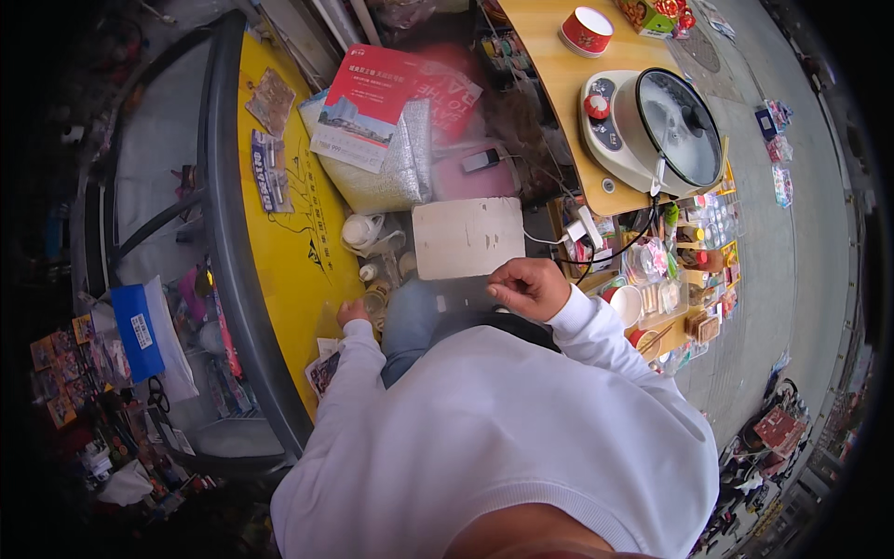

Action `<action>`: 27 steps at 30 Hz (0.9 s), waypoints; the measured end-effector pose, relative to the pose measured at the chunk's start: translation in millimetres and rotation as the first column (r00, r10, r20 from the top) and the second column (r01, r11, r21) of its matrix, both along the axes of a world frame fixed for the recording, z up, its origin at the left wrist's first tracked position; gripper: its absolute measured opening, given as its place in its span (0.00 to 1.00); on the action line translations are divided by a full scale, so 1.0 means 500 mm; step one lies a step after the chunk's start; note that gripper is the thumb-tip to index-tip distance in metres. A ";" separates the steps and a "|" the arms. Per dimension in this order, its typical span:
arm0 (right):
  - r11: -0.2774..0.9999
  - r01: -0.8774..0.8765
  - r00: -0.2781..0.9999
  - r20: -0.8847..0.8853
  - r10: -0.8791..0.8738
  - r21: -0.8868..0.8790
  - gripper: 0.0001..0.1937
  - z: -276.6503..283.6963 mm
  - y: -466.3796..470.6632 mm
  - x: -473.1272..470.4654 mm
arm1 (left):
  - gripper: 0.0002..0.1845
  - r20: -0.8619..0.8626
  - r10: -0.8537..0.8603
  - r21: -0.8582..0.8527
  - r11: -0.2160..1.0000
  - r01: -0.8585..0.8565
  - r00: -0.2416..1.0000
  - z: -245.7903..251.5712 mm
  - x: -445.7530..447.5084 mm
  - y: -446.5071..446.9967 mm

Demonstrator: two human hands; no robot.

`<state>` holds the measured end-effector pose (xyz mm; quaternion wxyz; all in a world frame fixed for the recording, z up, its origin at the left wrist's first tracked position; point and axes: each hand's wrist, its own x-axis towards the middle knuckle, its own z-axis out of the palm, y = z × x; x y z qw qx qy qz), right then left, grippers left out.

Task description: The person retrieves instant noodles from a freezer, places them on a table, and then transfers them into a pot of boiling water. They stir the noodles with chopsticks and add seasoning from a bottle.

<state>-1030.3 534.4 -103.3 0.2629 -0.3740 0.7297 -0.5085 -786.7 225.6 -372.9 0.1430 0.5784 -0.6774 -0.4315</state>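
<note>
My right hand (534,288) hovers over my lap with fingers curled in toward the thumb; nothing shows in it. Just beyond it is a worn whitish board (469,237). Low at my side, my left hand (353,311) is close to the yellow side panel (297,230) of a glass-topped display freezer. Its fingers are mostly turned from view, so I cannot tell whether it holds anything. Beside it stand several bottles and jars (376,297), along with a white jug (361,230) in a plastic bag.
An electric cooking pot (677,129) with a glass lid stands on a wooden table (541,42) near red paper bowls (587,31). Its black cable (632,244) hangs by a white plug adapter (583,227). A silver insulated bag (391,175) carries a printed red flyer (367,105). Food containers (656,297) sit right.
</note>
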 end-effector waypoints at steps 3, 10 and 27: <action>0.990 0.126 0.986 -0.122 -0.118 0.066 0.09 0.003 -0.046 -0.015 | 0.13 -0.012 -0.172 0.073 0.982 0.172 0.985 0.004 -0.114 -0.109; 0.950 0.308 0.941 -0.162 -0.297 0.045 0.10 -0.030 -0.066 -0.026 | 0.13 0.093 -0.492 0.086 0.870 0.485 0.866 0.043 -0.364 -0.314; 0.852 0.467 0.853 0.130 -0.505 0.237 0.09 -0.234 0.078 -0.044 | 0.19 -0.069 -0.546 0.349 0.771 0.533 0.835 -0.010 -0.445 0.018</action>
